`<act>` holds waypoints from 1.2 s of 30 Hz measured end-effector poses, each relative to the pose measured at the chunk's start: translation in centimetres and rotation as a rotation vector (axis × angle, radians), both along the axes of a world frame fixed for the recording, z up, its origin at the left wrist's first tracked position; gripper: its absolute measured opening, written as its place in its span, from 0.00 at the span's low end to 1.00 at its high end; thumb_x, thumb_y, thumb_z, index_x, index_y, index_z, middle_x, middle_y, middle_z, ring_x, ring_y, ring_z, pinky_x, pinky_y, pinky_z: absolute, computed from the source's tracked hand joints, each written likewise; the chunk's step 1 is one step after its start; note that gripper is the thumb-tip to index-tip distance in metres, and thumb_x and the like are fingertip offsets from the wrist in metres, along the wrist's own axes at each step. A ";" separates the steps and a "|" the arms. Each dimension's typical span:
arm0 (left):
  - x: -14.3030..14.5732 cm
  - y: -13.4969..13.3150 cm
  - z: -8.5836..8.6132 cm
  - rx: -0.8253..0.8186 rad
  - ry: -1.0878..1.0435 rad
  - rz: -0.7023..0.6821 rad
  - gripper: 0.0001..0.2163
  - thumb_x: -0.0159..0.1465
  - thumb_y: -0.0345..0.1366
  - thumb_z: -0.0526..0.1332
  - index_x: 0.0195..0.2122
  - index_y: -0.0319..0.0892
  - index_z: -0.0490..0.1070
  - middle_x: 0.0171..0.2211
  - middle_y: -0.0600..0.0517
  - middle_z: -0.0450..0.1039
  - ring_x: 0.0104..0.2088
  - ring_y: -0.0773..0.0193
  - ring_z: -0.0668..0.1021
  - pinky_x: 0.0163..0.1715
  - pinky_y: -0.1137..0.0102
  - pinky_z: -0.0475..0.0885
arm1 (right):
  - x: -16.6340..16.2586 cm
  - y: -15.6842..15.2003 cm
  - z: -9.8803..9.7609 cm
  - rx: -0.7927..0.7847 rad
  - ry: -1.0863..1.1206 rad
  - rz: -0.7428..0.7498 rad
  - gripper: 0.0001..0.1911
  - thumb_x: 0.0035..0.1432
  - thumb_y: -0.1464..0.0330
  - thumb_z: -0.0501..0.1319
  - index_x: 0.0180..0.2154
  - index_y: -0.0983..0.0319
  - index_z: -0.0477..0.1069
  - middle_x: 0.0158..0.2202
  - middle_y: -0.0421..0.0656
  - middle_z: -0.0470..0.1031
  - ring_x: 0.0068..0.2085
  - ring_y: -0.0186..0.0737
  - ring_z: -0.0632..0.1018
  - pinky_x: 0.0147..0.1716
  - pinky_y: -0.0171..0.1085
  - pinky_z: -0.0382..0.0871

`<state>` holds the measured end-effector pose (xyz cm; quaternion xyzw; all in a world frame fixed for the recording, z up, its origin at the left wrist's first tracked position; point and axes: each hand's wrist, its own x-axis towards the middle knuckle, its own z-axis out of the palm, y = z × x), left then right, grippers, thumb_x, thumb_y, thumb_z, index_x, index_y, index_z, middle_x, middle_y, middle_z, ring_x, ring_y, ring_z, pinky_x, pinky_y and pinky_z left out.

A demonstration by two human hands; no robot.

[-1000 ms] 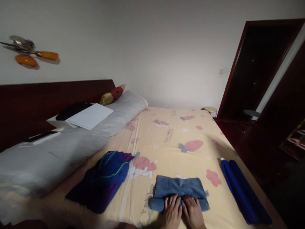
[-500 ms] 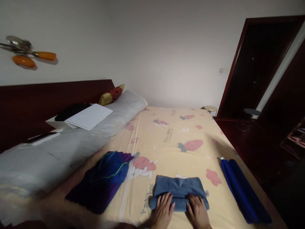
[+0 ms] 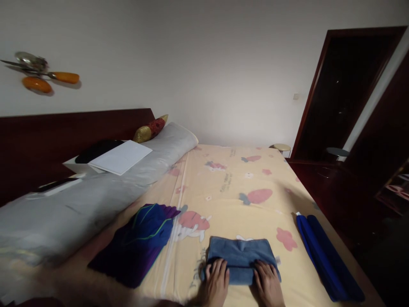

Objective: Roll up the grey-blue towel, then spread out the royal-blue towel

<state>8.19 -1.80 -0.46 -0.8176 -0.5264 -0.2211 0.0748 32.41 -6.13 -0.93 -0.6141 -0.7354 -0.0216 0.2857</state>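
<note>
Blue-grey cloth point(image 3: 241, 251), one, lying on the near part of a bed sheet point(image 3: 223, 213), its far part flat, its near edge turned into a thick roll or fold; pale tag point(image 3: 277, 260) at its right edge, any print on it too small to read; left hand point(image 3: 217, 279) laid over the left end of the roll, right hand point(image 3: 267, 279) over the right end, the two apart with bare cloth between; fingers of both half bent and resting on the fabric, though whether either pinches it from beneath cannot be told, the undersides being hidden; wrists cut off by the lower edge; sheet, yellow, printed with carrots, rabbits and pink flowers; dark lettering point(image 3: 198, 266) beside the cloth, partly obscured, seeming to read "rabbit"; smaller lettering point(image 3: 226, 182) farther up, illegible; dark blue and purple garment point(image 3: 137, 243) with green piping, left of the cloth, its lower folds lost in shadow; long blue folded cloth point(image 3: 326, 256) at the right edge of the bed, a white label point(image 3: 298, 213) at its far end, unreadable; white flat panel point(image 3: 121, 157) on the grey bedding point(image 3: 105, 196), partly covering a black item point(image 3: 96, 151) of unclear kind.
</note>
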 end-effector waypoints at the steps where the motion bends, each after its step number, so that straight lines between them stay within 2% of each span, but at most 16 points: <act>1: 0.9 -0.1 -0.1 0.003 -0.005 -0.050 0.16 0.68 0.39 0.51 0.54 0.48 0.69 0.52 0.53 0.75 0.52 0.62 0.74 0.53 0.64 0.65 | -0.6 0.1 0.2 -0.014 -0.001 0.021 0.15 0.65 0.63 0.52 0.51 0.54 0.69 0.51 0.41 0.76 0.52 0.42 0.74 0.53 0.45 0.65; 3: 2.6 -0.4 -0.3 -0.014 -0.009 -0.134 0.18 0.68 0.40 0.51 0.58 0.49 0.65 0.55 0.53 0.72 0.53 0.63 0.74 0.53 0.65 0.66 | -1.8 0.4 0.3 -0.044 0.000 0.067 0.16 0.65 0.62 0.51 0.51 0.55 0.69 0.51 0.41 0.75 0.53 0.41 0.74 0.53 0.44 0.65; 6: 4.2 -0.4 -0.6 -0.091 -0.001 -0.180 0.19 0.69 0.37 0.49 0.61 0.50 0.61 0.58 0.53 0.69 0.55 0.64 0.72 0.53 0.65 0.66 | -3.2 0.8 0.2 -0.083 0.010 0.096 0.16 0.66 0.63 0.50 0.52 0.55 0.68 0.51 0.42 0.75 0.52 0.41 0.74 0.53 0.44 0.65; 14: 4.1 0.0 -0.2 -0.236 -0.013 -0.210 0.20 0.69 0.38 0.47 0.62 0.52 0.59 0.61 0.54 0.65 0.58 0.62 0.69 0.56 0.61 0.66 | -3.2 1.0 0.0 -0.064 0.002 0.121 0.17 0.65 0.63 0.51 0.54 0.55 0.67 0.52 0.42 0.75 0.52 0.40 0.75 0.52 0.42 0.68; 17: 3.0 -0.2 -0.5 -0.215 -0.010 -0.212 0.22 0.68 0.39 0.49 0.64 0.50 0.55 0.62 0.55 0.62 0.60 0.62 0.67 0.57 0.62 0.66 | -1.7 0.5 -0.4 -0.007 -0.050 0.147 0.20 0.64 0.63 0.53 0.57 0.55 0.65 0.54 0.42 0.73 0.54 0.41 0.74 0.53 0.42 0.68; 19: 1.3 -0.6 -1.1 -0.180 -0.003 -0.213 0.28 0.65 0.38 0.53 0.66 0.47 0.50 0.65 0.53 0.57 0.62 0.61 0.64 0.58 0.63 0.65 | 0.1 0.0 -1.3 0.041 -0.105 0.177 0.25 0.62 0.63 0.54 0.61 0.56 0.59 0.57 0.43 0.70 0.55 0.43 0.73 0.53 0.42 0.68; 23: -2.6 -1.2 -2.7 -0.067 0.032 -0.198 0.39 0.54 0.28 0.55 0.67 0.47 0.43 0.66 0.54 0.54 0.63 0.60 0.63 0.60 0.65 0.62 | 3.7 -1.2 -3.6 0.166 -0.232 0.183 0.35 0.57 0.68 0.53 0.65 0.58 0.49 0.60 0.45 0.66 0.57 0.45 0.71 0.53 0.40 0.66; 26: -3.6 -1.1 -3.3 -0.015 0.064 -0.156 0.38 0.52 0.25 0.53 0.67 0.47 0.47 0.64 0.55 0.58 0.62 0.61 0.64 0.61 0.64 0.61 | 4.0 -1.3 -4.9 0.225 -0.299 0.085 0.36 0.54 0.68 0.55 0.65 0.60 0.50 0.60 0.45 0.67 0.58 0.45 0.70 0.54 0.40 0.63; 29: -2.7 -0.6 -3.4 -0.042 0.081 -0.056 0.34 0.52 0.26 0.54 0.62 0.48 0.59 0.61 0.55 0.65 0.59 0.58 0.68 0.59 0.61 0.63 | 2.6 -0.6 -5.5 0.268 -0.259 -0.029 0.33 0.50 0.68 0.57 0.60 0.57 0.59 0.53 0.43 0.74 0.53 0.47 0.73 0.54 0.44 0.61; 32: -1.7 0.2 -3.2 -0.182 0.105 0.022 0.30 0.52 0.27 0.55 0.58 0.48 0.65 0.58 0.52 0.68 0.58 0.56 0.69 0.59 0.59 0.62 | 1.6 0.2 -5.2 0.253 -0.163 -0.106 0.28 0.46 0.70 0.59 0.52 0.54 0.66 0.46 0.43 0.76 0.47 0.48 0.75 0.50 0.46 0.61; 36: -1.3 1.2 -2.4 -0.427 0.113 0.081 0.28 0.54 0.28 0.53 0.58 0.46 0.65 0.59 0.50 0.67 0.61 0.56 0.66 0.62 0.57 0.56 | 1.6 0.6 -3.7 0.112 -0.065 -0.060 0.18 0.46 0.66 0.62 0.42 0.55 0.70 0.37 0.43 0.76 0.39 0.48 0.76 0.45 0.46 0.63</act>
